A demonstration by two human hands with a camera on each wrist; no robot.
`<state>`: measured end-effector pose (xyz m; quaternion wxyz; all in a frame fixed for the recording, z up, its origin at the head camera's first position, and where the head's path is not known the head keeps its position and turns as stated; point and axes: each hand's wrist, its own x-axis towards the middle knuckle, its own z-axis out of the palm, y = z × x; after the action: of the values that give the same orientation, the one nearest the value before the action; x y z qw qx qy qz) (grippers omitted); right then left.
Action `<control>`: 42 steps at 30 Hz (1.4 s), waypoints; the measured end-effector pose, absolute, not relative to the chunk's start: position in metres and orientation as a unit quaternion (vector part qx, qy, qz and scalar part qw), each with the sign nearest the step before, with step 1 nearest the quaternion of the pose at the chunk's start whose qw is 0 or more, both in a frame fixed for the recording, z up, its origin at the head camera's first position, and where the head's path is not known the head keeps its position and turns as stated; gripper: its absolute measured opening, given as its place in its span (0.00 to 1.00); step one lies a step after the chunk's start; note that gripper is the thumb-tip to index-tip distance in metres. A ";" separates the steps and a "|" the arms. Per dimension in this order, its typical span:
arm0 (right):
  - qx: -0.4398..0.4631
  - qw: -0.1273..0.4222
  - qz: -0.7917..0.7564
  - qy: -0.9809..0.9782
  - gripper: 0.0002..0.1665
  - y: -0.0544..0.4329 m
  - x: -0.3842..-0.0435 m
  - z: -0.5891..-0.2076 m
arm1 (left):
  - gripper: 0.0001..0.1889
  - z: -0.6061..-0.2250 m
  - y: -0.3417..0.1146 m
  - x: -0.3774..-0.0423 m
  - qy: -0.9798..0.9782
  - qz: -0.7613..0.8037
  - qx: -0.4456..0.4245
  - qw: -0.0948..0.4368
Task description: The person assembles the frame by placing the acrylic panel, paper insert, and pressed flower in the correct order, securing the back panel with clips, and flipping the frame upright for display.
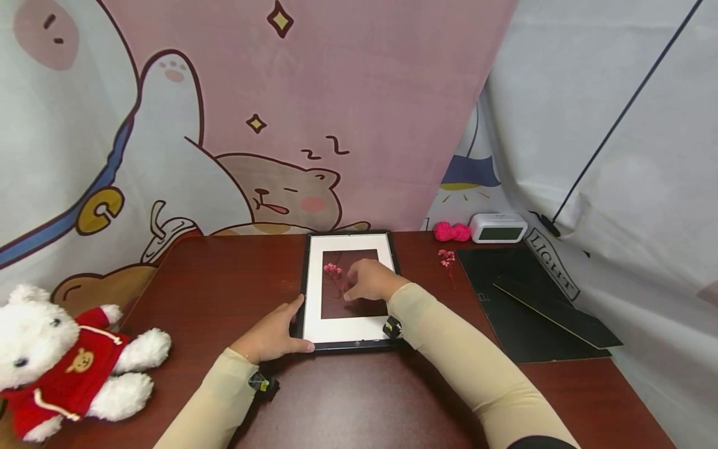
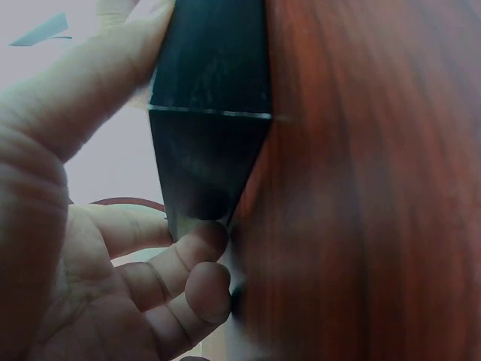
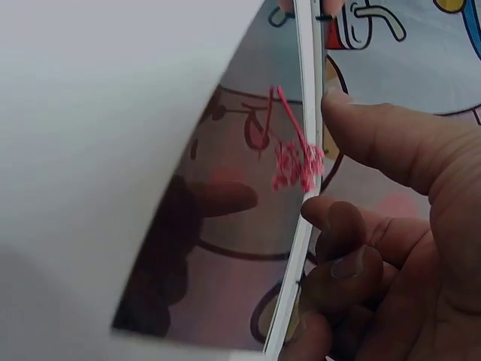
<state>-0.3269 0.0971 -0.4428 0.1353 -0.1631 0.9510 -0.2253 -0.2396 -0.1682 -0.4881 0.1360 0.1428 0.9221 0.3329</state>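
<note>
1. Pink cartoon cloth (image 1: 392,93) hangs behind a reddish-brown table (image 1: 241,274).
2. On that table the picture frame (image 1: 348,345) lies flat, white border (image 1: 336,328) upward; a pink flower (image 1: 332,270) sits towards the left of its dark window.
3. Left hand (image 1: 275,330) grips the frame's near left corner; a light, steady hold should stop it skidding.
4. Right hand (image 1: 371,279) is over the window, thumb and forefinger apart, apparently pinching nothing; whether it touches the stem, I cannot tell.
5. Best to nudge by the stem, since the bloom looks brittle, and avoid smudging the window.
6. Mind the sleeve near the second flower (image 1: 447,257), between frame and black board (image 1: 482,274).
</note>
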 end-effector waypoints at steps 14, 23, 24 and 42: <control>-0.106 0.087 -0.286 0.948 0.31 0.198 -0.338 -0.442 | 0.65 -0.487 -0.169 -0.238 0.922 0.333 0.142 0.134; -0.058 0.077 -0.268 0.959 0.29 0.269 -0.334 -0.453 | 0.65 -0.487 -0.170 -0.239 0.925 0.325 0.137 0.138; -0.058 0.076 -0.266 0.959 0.30 0.275 -0.334 -0.455 | 0.65 -0.487 -0.170 -0.239 0.925 0.326 0.139 0.138; -0.017 0.057 -0.251 0.966 0.25 0.316 -0.332 -0.473 | 0.65 -0.490 -0.168 -0.240 0.924 0.328 0.145 0.135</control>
<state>-0.3320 0.3165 -0.4725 0.0565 -0.0167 0.9661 -0.2513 -0.2398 -0.1682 -0.4895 0.1346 0.1449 0.9237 0.3280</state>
